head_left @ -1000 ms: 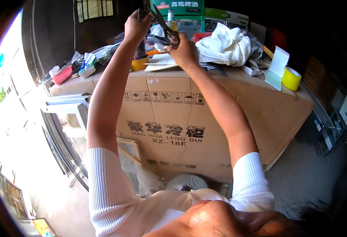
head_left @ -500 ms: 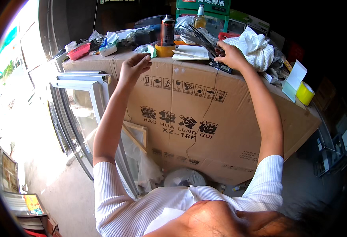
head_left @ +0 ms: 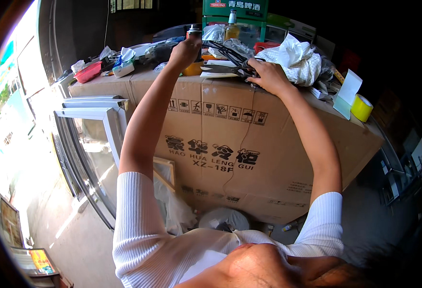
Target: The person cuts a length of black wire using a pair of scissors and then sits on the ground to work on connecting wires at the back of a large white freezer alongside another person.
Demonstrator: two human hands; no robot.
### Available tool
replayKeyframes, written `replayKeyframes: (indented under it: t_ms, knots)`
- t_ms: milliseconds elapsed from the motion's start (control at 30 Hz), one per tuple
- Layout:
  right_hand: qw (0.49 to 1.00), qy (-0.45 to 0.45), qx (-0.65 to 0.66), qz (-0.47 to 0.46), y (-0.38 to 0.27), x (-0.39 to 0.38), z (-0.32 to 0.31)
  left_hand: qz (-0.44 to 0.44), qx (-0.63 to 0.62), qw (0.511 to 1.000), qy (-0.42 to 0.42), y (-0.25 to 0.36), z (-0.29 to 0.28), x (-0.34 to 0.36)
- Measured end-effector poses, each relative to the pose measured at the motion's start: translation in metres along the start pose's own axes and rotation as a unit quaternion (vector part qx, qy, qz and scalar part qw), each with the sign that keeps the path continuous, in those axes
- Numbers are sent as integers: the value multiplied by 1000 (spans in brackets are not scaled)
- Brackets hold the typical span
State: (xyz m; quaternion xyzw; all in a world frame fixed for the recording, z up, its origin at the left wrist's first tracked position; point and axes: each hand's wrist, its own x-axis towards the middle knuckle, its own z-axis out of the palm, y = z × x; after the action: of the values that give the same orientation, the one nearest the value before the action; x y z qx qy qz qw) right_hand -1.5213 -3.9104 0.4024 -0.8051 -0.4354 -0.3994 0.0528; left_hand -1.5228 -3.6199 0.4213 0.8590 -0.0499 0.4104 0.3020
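Observation:
My left hand (head_left: 184,54) is closed around a dark spray can (head_left: 194,31) with a silver top, hiding much of its body. The can is by an orange-yellow tape roll (head_left: 193,68). My right hand (head_left: 270,77) is closed on what looks like dark scissors (head_left: 218,70), blades pointing left over an open notebook (head_left: 220,75). Looped black cable (head_left: 230,54) lies against its fingers. How much of the cable the hand holds is unclear.
A large cardboard box (head_left: 278,144) serves as the work surface. It carries a pink dish (head_left: 88,72), a glass bottle (head_left: 231,29), crumpled white cloth (head_left: 299,60) and yellow tape (head_left: 361,107). Window frames (head_left: 86,115) lean at its left; a green cabinet (head_left: 235,9) rises behind.
My left hand has moved up and right from bare pinched fingers onto the spray can. My right hand has shifted slightly; the scissors' blades now show over the notebook.

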Motion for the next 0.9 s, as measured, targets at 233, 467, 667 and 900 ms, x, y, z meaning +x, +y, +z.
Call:
replayKeyframes:
  t_ms: [233, 467, 667, 900]
  knots:
    - [997, 40, -32, -50, -12, 14, 3, -51, -165, 981, -92, 4, -2, 15]
    - [989, 36, -115, -84, 26, -11, -17, -5, -135, 977, -165, 13, -65, -69]
    - [973, -22, 215, 85, -26, -63, -26, -206, -332, 861, -326, -11, -47, -140]
    - [584, -172, 755, 244, -105, -152, 5, -321, -539, 677, -385, -28, -16, -171]
